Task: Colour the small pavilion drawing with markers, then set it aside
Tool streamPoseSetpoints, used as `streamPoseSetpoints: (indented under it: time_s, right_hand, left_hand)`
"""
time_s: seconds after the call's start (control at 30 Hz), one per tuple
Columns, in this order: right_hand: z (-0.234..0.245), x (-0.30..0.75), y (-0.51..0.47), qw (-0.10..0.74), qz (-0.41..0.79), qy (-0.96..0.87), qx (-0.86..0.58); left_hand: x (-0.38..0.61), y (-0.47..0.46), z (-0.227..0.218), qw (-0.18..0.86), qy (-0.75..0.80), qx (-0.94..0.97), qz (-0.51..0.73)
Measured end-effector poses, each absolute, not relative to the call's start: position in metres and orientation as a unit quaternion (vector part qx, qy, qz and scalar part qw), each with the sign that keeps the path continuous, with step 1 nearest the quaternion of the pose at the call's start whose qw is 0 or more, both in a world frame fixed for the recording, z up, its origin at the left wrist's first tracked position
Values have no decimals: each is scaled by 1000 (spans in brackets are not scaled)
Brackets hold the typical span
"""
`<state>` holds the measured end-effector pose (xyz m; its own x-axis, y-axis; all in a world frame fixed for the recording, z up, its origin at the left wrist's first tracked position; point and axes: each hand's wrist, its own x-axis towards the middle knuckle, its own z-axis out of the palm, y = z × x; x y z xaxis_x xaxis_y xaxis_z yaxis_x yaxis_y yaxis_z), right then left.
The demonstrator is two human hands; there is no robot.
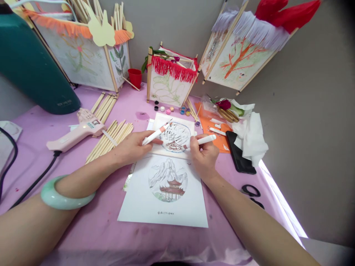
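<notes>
My right hand (204, 155) is closed around a white marker (206, 139), its brownish tip end pointing at the lower part of a round drawing. That drawing, a pavilion in brown below dark strokes inside a blue ring, fills a white panel (158, 149). In my left hand (135, 146) is a second white marker (153, 137) with an orange band and a dark tip, tilted up over the drawing's upper left. These fingers also rest at the panel's left edge. Below the panel lies a printed sheet (163, 212) showing mountains and a red-roofed pavilion.
A pink glue gun (74, 136) and wooden sticks (104, 147) lie left. At the back stand paper lanterns (169, 88), a red cup (135, 78) and small paint pots (168, 111). A black phone (240, 155), crumpled tissue (253, 136) and scissors (251, 190) are right. A green bottle (30, 62) stands far left.
</notes>
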<state>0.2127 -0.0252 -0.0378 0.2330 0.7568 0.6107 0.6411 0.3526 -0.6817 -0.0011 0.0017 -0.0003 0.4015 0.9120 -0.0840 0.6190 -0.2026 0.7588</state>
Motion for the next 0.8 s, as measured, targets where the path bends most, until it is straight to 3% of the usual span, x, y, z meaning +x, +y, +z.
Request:
streamPoseSetpoints:
  time_s: [0.8]
  right_hand:
    - [-37,212,-26,539,38,-627,-561]
  left_hand:
    - [-1,2,1,375,512,749,191]
